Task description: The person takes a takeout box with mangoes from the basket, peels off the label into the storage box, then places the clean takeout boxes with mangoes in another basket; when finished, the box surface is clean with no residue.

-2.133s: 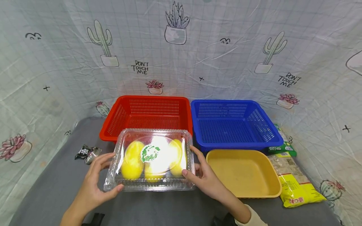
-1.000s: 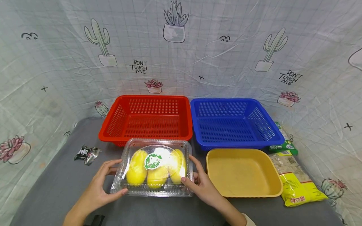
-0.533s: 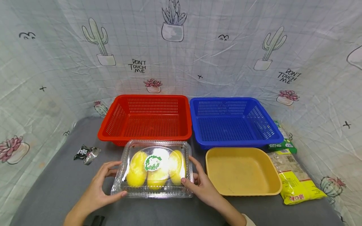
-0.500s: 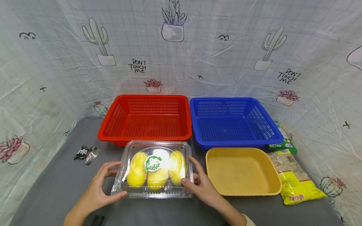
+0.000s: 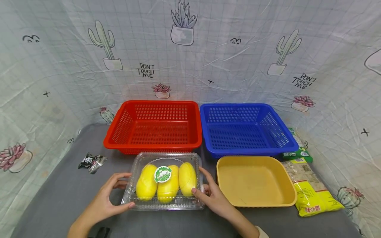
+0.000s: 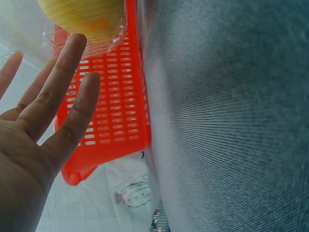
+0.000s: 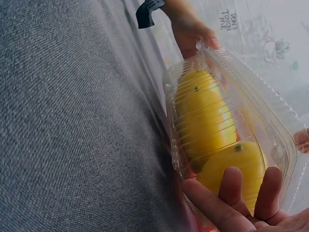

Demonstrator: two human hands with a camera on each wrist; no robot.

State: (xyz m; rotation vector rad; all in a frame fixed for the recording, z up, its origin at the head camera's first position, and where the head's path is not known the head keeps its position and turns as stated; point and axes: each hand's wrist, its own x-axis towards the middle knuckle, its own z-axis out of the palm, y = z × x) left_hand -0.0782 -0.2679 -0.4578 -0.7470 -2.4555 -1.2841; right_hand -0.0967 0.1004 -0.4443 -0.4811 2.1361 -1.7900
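Note:
A clear plastic clamshell box [image 5: 162, 206] holds 3 yellow mangoes [image 5: 168, 188] and has a round green-and-white label on its lid. In the left wrist view it appears raised a little off the cloth. My left hand [image 5: 105, 198] holds its left end, thumb at the near corner and fingers along the side. At the right end, my right hand [image 5: 217, 196] grips it with the thumb on the near edge and the index finger on the side. In the right wrist view, several fingertips [image 7: 231, 179] touch the box's underside.
Behind the box stands a red basket [image 5: 153, 145], beside a blue basket [image 5: 253, 152]. A shallow yellow tub [image 5: 256, 185] sits near my right hand. Yellow [image 5: 315, 198] and green [image 5: 300, 153] packets lie far right. Small black wrapped packets [image 5: 92, 162] lie left on grey cloth.
Both hands have brought the clamshell box down and nearer, from overlapping the red basket's front rim to in front of it. Its lid shows less glare, so the mangoes are plainer.

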